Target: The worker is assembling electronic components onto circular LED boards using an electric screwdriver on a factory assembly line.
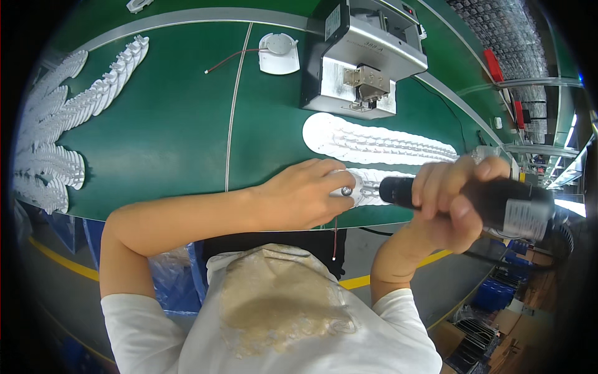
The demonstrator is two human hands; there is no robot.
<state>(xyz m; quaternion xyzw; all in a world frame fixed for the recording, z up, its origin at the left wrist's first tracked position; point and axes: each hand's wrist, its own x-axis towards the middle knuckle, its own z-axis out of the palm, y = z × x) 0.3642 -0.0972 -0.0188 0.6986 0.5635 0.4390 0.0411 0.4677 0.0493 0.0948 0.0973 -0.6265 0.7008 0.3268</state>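
My left hand (pixel 304 194) is closed around a small white plastic part (pixel 357 182) near the front edge of the green table. A thin dark red wire (pixel 336 240) hangs down over the edge below that hand. In my right hand (pixel 451 196) is a black electric screwdriver (pixel 523 209), held level and somewhat blurred. Its bit points left at the white part, close to a small shiny round metal piece (pixel 346 191) by my left fingers. Whether the bit touches cannot be made out. Just beyond lies a long overlapping row of white parts (pixel 386 142); a second row is partly hidden behind the screwdriver.
A grey and black bench machine (pixel 367 68) stands at the back. Left of it lies a white part with a round disc (pixel 278 53) and a red wire. Fanned stacks of white pieces (pixel 99 93) cover the table's left end. Blue bins (pixel 495 293) stand below right.
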